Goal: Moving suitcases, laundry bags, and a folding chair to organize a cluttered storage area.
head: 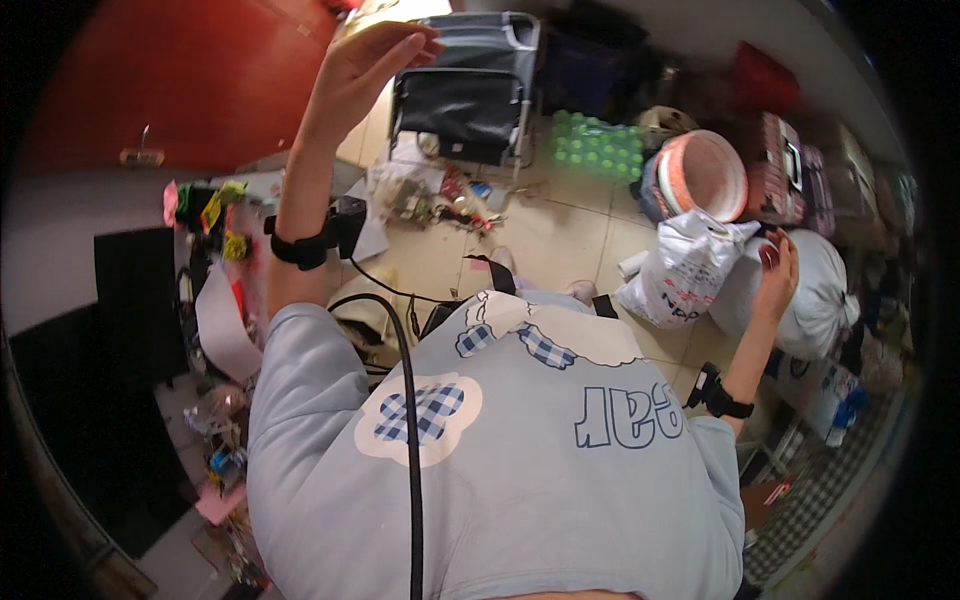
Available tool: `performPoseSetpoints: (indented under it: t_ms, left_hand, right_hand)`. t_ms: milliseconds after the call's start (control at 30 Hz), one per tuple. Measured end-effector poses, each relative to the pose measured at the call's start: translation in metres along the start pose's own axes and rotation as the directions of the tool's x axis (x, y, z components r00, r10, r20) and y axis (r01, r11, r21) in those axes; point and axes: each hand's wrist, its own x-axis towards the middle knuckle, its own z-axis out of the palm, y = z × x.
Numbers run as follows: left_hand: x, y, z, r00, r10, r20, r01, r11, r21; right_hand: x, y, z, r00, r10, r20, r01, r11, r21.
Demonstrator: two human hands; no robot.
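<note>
My left hand (381,56) is raised at the upper left, its fingers loosely bent and holding nothing, in front of a folding chair (465,101) with black fabric and a metal frame. On the right, my right hand (780,270) is held out over a stuffed white sack (814,300). Its fingers are loosely apart; a small dark red spot shows by the palm, and I cannot tell what it is. A tied white plastic bag (675,270) with printing stands just left of that hand. Both wrists wear black straps with small devices.
Mixed litter (450,199) lies on the tiled floor (562,232) ahead of my feet. Green-capped bottles in a pack (596,146), an orange and white tub (705,176) and a pink striped suitcase (776,169) stand beyond. A cluttered table (262,184) is at left; a black cable crosses my shirt.
</note>
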Motion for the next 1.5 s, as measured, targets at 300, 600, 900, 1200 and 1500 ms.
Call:
performPoseSetpoints:
  t_ms: [300,600,900,1200,1500]
  left_hand:
    - [0.122,0.052,0.247,0.849,0.390,0.357,-0.305,0.913,-0.271]
    - [0.160,0.074,0.401,0.684,0.324,0.654,-0.296,0.942,-0.156]
    - [0.086,-0.154,0.387,-0.539,-0.646,0.541,-0.302,0.747,0.592]
    - [0.153,-0.142,0.348,-0.645,-0.547,0.534,0.016,0.688,0.725]
    - [0.184,-0.154,0.334,-0.722,-0.465,0.513,0.065,0.692,0.719]
  right_hand:
    - [-0.010,-0.050,-0.092,0.954,-0.300,0.018,0.297,0.931,-0.213]
    - [0.001,-0.061,-0.167,0.930,-0.358,-0.081,0.344,0.928,-0.146]
    - [0.014,-0.050,-0.224,0.914,-0.251,-0.318,0.196,0.961,-0.195]
    - [0.098,-0.065,-0.199,0.897,-0.215,-0.385,0.153,0.971,-0.185]
    - [0.147,-0.061,-0.162,0.909,-0.169,-0.381,0.124,0.982,-0.140]
